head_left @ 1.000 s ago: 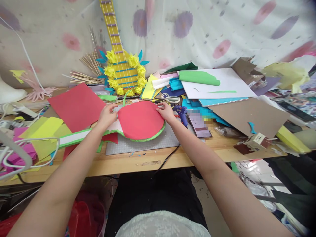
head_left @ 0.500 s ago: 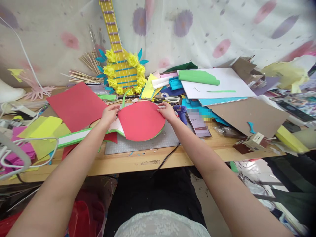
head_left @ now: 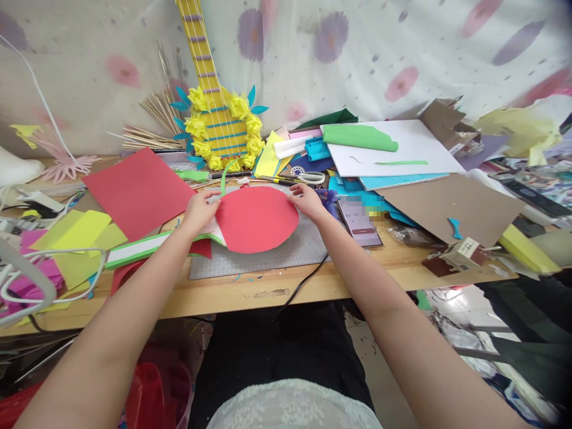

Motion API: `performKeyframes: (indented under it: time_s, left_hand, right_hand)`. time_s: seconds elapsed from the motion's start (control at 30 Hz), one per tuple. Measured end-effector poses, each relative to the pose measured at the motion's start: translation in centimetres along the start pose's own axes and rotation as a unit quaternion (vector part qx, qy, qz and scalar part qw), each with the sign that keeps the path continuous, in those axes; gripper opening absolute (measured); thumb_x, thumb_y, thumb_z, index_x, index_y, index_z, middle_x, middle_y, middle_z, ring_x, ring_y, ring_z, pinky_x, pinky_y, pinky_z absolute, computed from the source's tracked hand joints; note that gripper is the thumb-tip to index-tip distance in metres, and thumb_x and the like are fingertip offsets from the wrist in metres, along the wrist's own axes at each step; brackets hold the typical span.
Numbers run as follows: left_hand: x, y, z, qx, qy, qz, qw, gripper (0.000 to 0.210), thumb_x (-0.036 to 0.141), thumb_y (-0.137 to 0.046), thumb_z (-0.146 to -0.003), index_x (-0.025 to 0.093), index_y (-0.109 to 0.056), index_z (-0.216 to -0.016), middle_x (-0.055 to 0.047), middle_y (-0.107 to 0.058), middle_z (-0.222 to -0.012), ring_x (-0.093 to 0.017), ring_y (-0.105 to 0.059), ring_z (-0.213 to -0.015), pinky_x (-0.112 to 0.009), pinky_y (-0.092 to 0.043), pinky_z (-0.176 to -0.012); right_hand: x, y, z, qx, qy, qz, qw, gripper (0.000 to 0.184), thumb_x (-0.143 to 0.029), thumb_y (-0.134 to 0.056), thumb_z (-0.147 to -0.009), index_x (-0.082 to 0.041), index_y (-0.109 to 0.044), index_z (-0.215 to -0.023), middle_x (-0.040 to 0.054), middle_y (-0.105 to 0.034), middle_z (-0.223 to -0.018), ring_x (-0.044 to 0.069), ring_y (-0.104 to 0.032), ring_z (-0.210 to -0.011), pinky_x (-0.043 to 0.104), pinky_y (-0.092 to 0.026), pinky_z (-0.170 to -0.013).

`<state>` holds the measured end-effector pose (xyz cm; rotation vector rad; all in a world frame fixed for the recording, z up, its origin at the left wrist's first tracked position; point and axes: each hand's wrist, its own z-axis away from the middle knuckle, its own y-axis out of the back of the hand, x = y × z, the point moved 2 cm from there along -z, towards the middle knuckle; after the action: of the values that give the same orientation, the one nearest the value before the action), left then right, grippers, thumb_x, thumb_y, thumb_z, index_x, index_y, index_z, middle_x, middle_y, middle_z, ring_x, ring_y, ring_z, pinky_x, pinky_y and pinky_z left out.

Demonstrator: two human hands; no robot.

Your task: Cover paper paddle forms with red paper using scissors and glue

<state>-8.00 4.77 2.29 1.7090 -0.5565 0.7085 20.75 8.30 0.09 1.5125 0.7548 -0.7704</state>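
Observation:
A rounded red sheet (head_left: 261, 219) lies over the wide end of a flat guitar-like shape, whose white neck (head_left: 138, 249) has green edging and runs out to the left. At the sheet's upper left edge, my left hand (head_left: 202, 210) has its fingers closed on the rim. My right hand (head_left: 307, 200) pinches the upper right rim between thumb and fingers. A bit of white surface shows between the red sheet and the neck. Beneath everything is a grey cutting mat (head_left: 241, 265). A thin green strip (head_left: 224, 177) curls up behind the sheet.
A yellow paper guitar (head_left: 226, 134) with flowers leans at the back. Scissors (head_left: 311, 177), a blue glue gun (head_left: 329, 201) and a phone (head_left: 361, 221) are to the right. Another red sheet (head_left: 138, 190) lies left. A black cable (head_left: 306, 280) crosses the wooden table's front edge (head_left: 201, 305).
The red sheet has shifted slightly, and less green edging shows along its lower rim. My left hand has moved a little right over the sheet's edge. Both hands stay at its rim.

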Motion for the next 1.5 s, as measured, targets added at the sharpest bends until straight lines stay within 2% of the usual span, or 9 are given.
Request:
performKeyframes:
  time_s: [0.07, 0.13, 0.23, 0.33, 0.47, 0.93, 1.17, 1.33, 1.5]
  left_hand:
    - [1.3, -0.4, 0.6, -0.012, -0.083, -0.082, 0.993, 0.038, 0.026, -0.053, -0.083, 0.016, -0.065, -0.118, -0.011, -0.058, -0.133, -0.024, -0.049, -0.128, -0.038, -0.034, -0.110]
    - [2.9, -1.2, 1.4, -0.069, -0.144, -0.147, 0.976, 0.048, 0.037, -0.047, -0.088, 0.017, -0.056, -0.131, -0.011, -0.045, -0.146, -0.024, -0.037, -0.138, -0.039, -0.026, -0.115]
    - [4.5, -3.0, 2.5, -0.190, -0.138, -0.237, 0.943, 0.072, 0.056, -0.042, -0.088, 0.017, -0.032, -0.148, -0.013, -0.020, -0.158, -0.028, -0.013, -0.146, -0.044, -0.014, -0.117]
    - [4.8, -4.5, 3.1, -0.241, -0.102, -0.291, 0.920, 0.083, 0.067, -0.031, -0.087, 0.016, -0.018, -0.152, -0.015, -0.007, -0.160, -0.030, 0.000, -0.147, -0.049, -0.005, -0.117]
    - [4.4, -5.1, 3.1, -0.233, -0.105, -0.310, 0.916, 0.086, 0.071, -0.021, -0.087, 0.015, -0.017, -0.152, -0.015, -0.006, -0.160, -0.029, 0.001, -0.147, -0.048, -0.004, -0.117]
    - [4.2, -5.0, 3.3, -0.215, -0.102, -0.317, 0.918, 0.085, 0.073, -0.022, -0.085, 0.021, -0.021, -0.152, -0.011, -0.012, -0.160, -0.035, -0.002, -0.146, -0.054, -0.003, -0.116]
    - [4.0, -5.2, 3.4, -0.198, -0.103, -0.313, 0.923, 0.085, 0.073, -0.024, -0.084, 0.020, -0.023, -0.152, -0.011, -0.014, -0.159, -0.035, -0.003, -0.146, -0.053, -0.004, -0.116]
    - [4.2, -5.2, 3.7, -0.195, -0.104, -0.317, 0.922, 0.085, 0.072, -0.022, -0.085, 0.019, -0.022, -0.152, -0.011, -0.013, -0.160, -0.034, -0.002, -0.146, -0.053, -0.004, -0.116]
    - [4.3, -5.2, 3.8, -0.194, -0.102, -0.319, 0.922, 0.085, 0.072, -0.023, -0.085, 0.018, -0.023, -0.151, -0.013, -0.013, -0.159, -0.034, -0.003, -0.146, -0.054, -0.003, -0.116]
  right_hand:
    - [0.7, -0.2, 0.1, -0.027, -0.044, -0.077, 0.996, 0.026, -0.028, -0.061, -0.076, -0.017, -0.059, -0.099, 0.0069, -0.065, -0.097, 0.018, -0.062, -0.085, 0.036, -0.048, -0.083]
    - [1.4, -0.6, 0.4, -0.043, -0.067, -0.146, 0.986, 0.028, -0.029, -0.062, -0.075, -0.017, -0.058, -0.100, 0.0051, -0.064, -0.092, 0.017, -0.062, -0.083, 0.033, -0.049, -0.079]
    - [2.3, -1.2, 0.9, -0.052, -0.065, -0.213, 0.974, 0.034, -0.032, -0.067, -0.071, -0.018, -0.058, -0.100, 0.0037, -0.063, -0.089, 0.017, -0.061, -0.084, 0.032, -0.049, -0.077]
    - [3.0, -1.9, 1.1, -0.038, -0.045, -0.242, 0.968, 0.035, -0.035, -0.070, -0.067, -0.019, -0.058, -0.095, 0.0042, -0.064, -0.092, 0.017, -0.061, -0.087, 0.034, -0.049, -0.082]
    - [3.5, -2.5, 1.0, -0.017, -0.027, -0.245, 0.969, 0.033, -0.036, -0.070, -0.066, -0.018, -0.059, -0.092, 0.0054, -0.065, -0.095, 0.017, -0.060, -0.089, 0.035, -0.048, -0.085]
    - [4.0, -2.4, 1.0, -0.035, -0.012, -0.232, 0.972, 0.025, -0.037, -0.056, -0.079, -0.018, -0.059, -0.096, 0.0060, -0.065, -0.105, 0.017, -0.060, -0.097, 0.034, -0.047, -0.090]
    - [3.8, -2.4, 1.4, -0.038, -0.012, -0.195, 0.980, 0.034, -0.037, -0.055, -0.081, -0.020, -0.055, -0.112, 0.0045, -0.064, -0.103, 0.014, -0.060, -0.090, 0.029, -0.049, -0.081]
    - [3.3, -2.3, 1.7, -0.051, 0.010, -0.188, 0.981, 0.032, -0.034, -0.050, -0.085, -0.022, -0.057, -0.113, 0.0033, -0.065, -0.101, 0.014, -0.061, -0.084, 0.028, -0.050, -0.077]
    - [3.4, -2.4, 1.9, -0.040, 0.011, -0.195, 0.980, 0.034, -0.031, -0.046, -0.088, -0.019, -0.059, -0.118, 0.0065, -0.064, -0.120, 0.016, -0.060, -0.106, 0.032, -0.047, -0.093]
